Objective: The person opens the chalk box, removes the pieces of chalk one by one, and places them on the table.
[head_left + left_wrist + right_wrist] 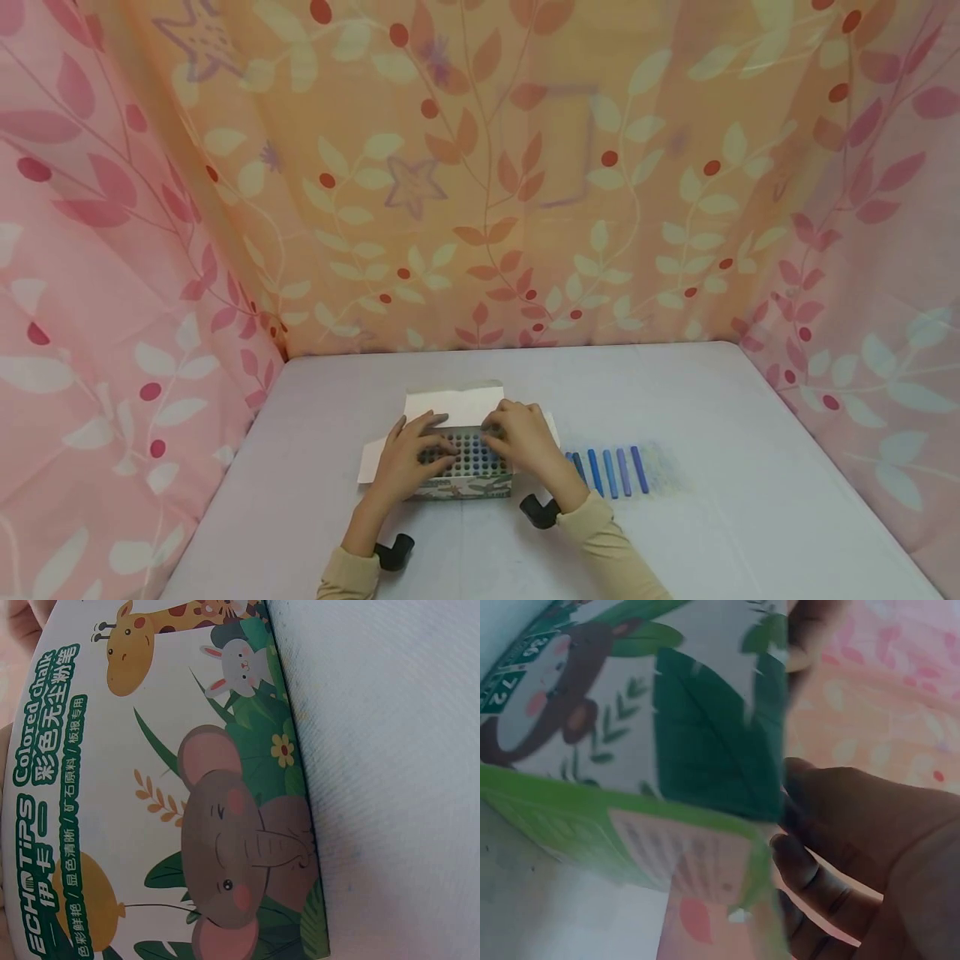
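Right Hand at the Box, Loose Row to Its Right

The right hand [525,433] is bent over the right rear part of the box, thumb and fingers near the chalk ends. Whether the fingertips are apart or pinching a stick cannot be told. The left hand [408,454] reaches over the left part with fingers spread and apart; no stick shows in it.

Between and beneath the hands is the colored-chalk box [472,487], its long side running left to right and its rear flap [457,407] laid back. The packed chalks [467,454] stand on end, tips upward, so their long axes are vertical.

Outward to the right, the loose chalk sticks [611,473], blue to violet, lie flat on the table [720,500]. Their long axes run roughly front to back, far ends angled slightly left. Governing relation: box below the right hand, row to its right; the right hand is nearer to the row, and its wrist partly covers the row's left end.
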The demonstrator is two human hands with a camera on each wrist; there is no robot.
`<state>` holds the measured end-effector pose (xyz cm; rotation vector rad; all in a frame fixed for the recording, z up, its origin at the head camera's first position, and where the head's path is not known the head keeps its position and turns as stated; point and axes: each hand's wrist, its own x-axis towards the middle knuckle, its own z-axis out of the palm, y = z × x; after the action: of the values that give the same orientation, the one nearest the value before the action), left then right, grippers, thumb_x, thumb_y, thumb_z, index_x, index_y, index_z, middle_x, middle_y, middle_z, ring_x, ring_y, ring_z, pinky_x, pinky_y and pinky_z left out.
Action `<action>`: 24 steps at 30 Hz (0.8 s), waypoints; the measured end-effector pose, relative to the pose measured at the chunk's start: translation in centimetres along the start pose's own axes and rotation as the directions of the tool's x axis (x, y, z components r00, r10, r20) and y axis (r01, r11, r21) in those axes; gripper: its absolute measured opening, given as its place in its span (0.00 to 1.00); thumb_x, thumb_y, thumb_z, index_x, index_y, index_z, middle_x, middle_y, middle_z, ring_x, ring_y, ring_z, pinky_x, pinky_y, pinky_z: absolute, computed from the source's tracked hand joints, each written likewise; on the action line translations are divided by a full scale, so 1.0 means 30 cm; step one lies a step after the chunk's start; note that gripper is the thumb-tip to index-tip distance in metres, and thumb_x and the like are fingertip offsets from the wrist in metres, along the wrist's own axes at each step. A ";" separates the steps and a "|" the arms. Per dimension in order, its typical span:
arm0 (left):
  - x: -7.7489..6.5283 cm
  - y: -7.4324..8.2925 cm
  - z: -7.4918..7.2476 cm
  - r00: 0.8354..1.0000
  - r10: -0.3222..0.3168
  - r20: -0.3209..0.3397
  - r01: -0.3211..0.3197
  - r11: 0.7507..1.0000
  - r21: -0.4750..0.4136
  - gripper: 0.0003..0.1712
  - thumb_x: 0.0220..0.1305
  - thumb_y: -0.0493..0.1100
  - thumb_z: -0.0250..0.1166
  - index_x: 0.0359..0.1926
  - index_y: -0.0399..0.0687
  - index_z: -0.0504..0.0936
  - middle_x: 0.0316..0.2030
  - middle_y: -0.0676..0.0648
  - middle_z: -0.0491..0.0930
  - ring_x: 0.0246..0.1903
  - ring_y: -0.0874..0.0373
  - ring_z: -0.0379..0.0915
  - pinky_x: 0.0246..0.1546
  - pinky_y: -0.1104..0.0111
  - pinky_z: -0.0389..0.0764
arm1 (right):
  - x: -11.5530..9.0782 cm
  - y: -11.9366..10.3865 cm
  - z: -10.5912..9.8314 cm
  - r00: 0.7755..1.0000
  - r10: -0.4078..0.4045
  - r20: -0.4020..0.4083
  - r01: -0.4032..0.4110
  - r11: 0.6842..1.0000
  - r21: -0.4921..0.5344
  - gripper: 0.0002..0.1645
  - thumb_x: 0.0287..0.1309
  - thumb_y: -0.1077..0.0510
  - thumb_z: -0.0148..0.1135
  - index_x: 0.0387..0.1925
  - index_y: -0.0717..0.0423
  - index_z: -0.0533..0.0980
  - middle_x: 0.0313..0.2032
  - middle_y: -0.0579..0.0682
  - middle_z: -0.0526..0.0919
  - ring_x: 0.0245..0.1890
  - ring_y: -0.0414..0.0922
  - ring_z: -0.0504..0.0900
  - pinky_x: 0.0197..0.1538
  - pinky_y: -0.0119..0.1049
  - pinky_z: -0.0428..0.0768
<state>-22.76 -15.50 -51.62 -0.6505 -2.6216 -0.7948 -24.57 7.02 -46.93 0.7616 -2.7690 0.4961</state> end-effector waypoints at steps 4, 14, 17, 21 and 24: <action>0.000 0.004 -0.003 1.000 -0.008 0.004 0.008 1.000 -0.008 0.05 0.49 0.52 0.71 0.30 0.66 0.85 0.59 0.52 0.72 0.65 0.49 0.59 0.68 0.45 0.49 | -0.003 -0.012 0.014 1.000 0.020 -0.011 -0.021 1.000 -0.008 0.11 0.50 0.46 0.68 0.34 0.46 0.83 0.30 0.43 0.76 0.31 0.42 0.74 0.37 0.39 0.69; 0.002 0.002 0.000 1.000 -0.021 0.017 0.021 1.000 0.002 0.05 0.50 0.53 0.71 0.30 0.67 0.85 0.59 0.54 0.72 0.65 0.50 0.59 0.68 0.45 0.49 | -0.005 -0.021 0.019 0.997 0.039 -0.066 -0.038 0.999 0.022 0.09 0.50 0.49 0.68 0.31 0.47 0.83 0.30 0.44 0.75 0.29 0.42 0.73 0.34 0.36 0.67; 0.000 0.003 0.000 1.000 -0.022 0.019 0.022 1.000 0.003 0.05 0.50 0.53 0.71 0.30 0.66 0.85 0.59 0.53 0.72 0.65 0.49 0.59 0.68 0.46 0.48 | -0.008 -0.017 0.024 0.995 0.032 -0.092 -0.028 0.999 0.040 0.08 0.50 0.48 0.68 0.31 0.46 0.83 0.31 0.43 0.75 0.30 0.41 0.73 0.35 0.37 0.69; -0.002 0.004 0.000 1.000 -0.022 0.015 0.022 1.000 0.004 0.05 0.50 0.53 0.71 0.30 0.66 0.85 0.59 0.53 0.72 0.65 0.49 0.59 0.69 0.47 0.47 | -0.010 -0.017 0.018 0.990 0.043 -0.137 -0.030 0.995 0.093 0.07 0.50 0.48 0.68 0.29 0.45 0.83 0.30 0.43 0.74 0.29 0.40 0.73 0.36 0.37 0.70; -0.002 0.003 0.000 1.000 -0.018 0.008 0.018 1.000 0.007 0.05 0.50 0.53 0.71 0.30 0.66 0.85 0.59 0.53 0.72 0.65 0.48 0.59 0.69 0.46 0.48 | -0.009 -0.017 0.009 0.984 0.049 -0.173 -0.028 0.992 0.120 0.07 0.49 0.47 0.69 0.28 0.44 0.83 0.30 0.43 0.74 0.28 0.39 0.72 0.36 0.36 0.70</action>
<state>-22.65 -15.46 -51.60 -0.6307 -2.6401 -0.7890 -24.11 6.63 -47.13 0.6557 -2.6138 0.7039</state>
